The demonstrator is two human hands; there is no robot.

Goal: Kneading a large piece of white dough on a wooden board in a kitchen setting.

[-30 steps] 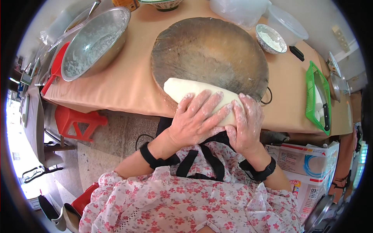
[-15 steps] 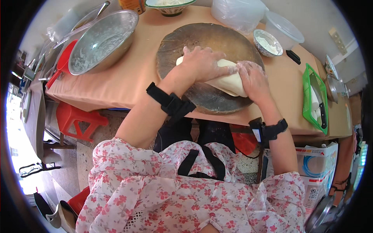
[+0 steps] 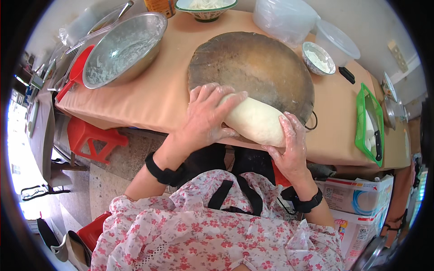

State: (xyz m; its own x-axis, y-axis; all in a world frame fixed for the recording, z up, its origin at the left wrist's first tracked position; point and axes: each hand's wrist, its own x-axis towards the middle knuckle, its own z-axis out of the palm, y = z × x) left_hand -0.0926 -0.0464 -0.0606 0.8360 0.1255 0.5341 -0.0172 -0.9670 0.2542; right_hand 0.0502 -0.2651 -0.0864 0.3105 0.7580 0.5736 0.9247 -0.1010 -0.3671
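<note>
A thick pale roll of dough (image 3: 254,118) lies across the near edge of a round wooden chopping board (image 3: 257,63). My left hand (image 3: 209,110) is wrapped around the dough's left end, fingers over the top and thumb at the near side. At the other end, my right hand (image 3: 291,147) grips the dough with curved fingers. Flour whitens the fingers of both hands. A dark ring (image 3: 312,121) shows at the board's right edge.
To the left, a floury metal basin (image 3: 124,49) stands by a red scoop-like thing (image 3: 77,72). A patterned flour bowl (image 3: 318,58) sits right of the board. Farther right is a green basket (image 3: 361,131) with a black-handled knife (image 3: 378,144). A red stool (image 3: 95,137) stands below the table.
Both hands have drawn the dough toward me, from the middle of the board to its near edge. My fingers have shifted from pressing on top to holding its two ends.
</note>
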